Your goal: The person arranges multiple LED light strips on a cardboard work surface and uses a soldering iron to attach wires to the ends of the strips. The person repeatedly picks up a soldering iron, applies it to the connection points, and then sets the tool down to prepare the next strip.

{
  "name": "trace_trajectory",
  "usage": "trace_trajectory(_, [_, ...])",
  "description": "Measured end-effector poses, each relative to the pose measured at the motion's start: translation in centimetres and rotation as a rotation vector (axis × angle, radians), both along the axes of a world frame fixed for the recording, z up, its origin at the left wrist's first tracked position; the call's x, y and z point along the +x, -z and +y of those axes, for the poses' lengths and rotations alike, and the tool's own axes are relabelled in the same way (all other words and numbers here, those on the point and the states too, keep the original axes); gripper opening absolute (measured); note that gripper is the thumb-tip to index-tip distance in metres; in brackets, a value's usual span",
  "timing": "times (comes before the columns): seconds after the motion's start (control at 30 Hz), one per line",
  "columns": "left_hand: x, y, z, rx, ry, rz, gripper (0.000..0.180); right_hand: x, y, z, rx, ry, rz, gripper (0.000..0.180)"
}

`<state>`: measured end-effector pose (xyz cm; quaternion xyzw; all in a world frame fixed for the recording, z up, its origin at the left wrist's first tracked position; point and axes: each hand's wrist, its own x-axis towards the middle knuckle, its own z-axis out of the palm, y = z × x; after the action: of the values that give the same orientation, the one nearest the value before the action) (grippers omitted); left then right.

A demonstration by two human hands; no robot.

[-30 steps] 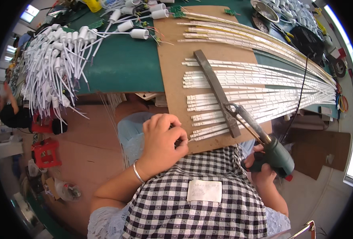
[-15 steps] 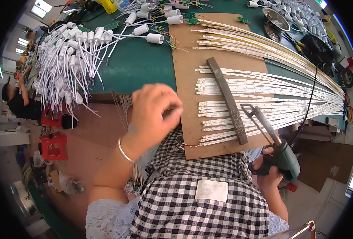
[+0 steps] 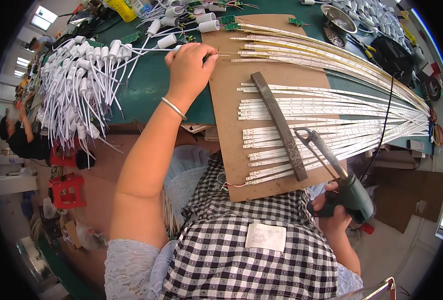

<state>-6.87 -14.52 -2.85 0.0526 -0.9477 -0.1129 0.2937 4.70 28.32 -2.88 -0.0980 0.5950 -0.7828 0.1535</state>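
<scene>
My left hand (image 3: pixel 189 70) is at the far left edge of the brown board (image 3: pixel 231 100), fingers pinched together over a small part with thin wires. What lies between the fingertips is mostly hidden; fine wires stick out to the right. White lamp sockets (image 3: pixel 209 26) with small green circuit boards (image 3: pixel 231 27) lie just beyond. My right hand (image 3: pixel 334 207) grips a dark green soldering gun (image 3: pixel 356 197) by its handle. Its forked metal tip (image 3: pixel 304 132) hovers beside a dark bar (image 3: pixel 281 127) lying across white LED strips (image 3: pixel 261 107).
More LED strips (image 3: pixel 291 52) fan out on the far part of the board. White sockets with cables (image 3: pixel 81 80) are heaped at the left. A metal bowl (image 3: pixel 339 17), pliers (image 3: pixel 366 47) and a black cord (image 3: pixel 389 110) are at the right. A red stool (image 3: pixel 66 190) stands lower left.
My left hand has moved away from me, from near the apron to the sockets, and its fingers have closed. My right hand and the soldering gun have hardly moved.
</scene>
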Motion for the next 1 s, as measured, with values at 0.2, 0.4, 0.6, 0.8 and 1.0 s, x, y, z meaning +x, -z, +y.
trace_trajectory(0.2, [0.0, 0.8, 0.4, -0.054, 0.043, 0.048, 0.011, 0.4, -0.4, -0.8, 0.074, 0.046, 0.003, 0.07])
trace_trajectory(0.4, [0.8, 0.0, 1.2, 0.005, 0.048, 0.058, 0.008, 0.8, -0.6, -1.1, 0.108, 0.06, -0.014, 0.071])
trace_trajectory(0.6, [7.9, -4.8, 3.5, 0.122, 0.151, -0.121, 0.009, 0.6, -0.5, -0.2, 0.053, -0.029, -0.06, 0.068])
trace_trajectory(0.8, [15.6, -5.8, 8.0, 0.373, 0.326, -0.413, 0.013, 0.4, -1.4, -0.6, 0.076, -0.067, -0.102, 0.067])
trace_trajectory(1.0, [17.5, -4.7, 10.2, 0.35, 0.352, -0.384, 0.012, 0.9, -1.7, -0.2, 0.114, -0.09, -0.129, 0.068])
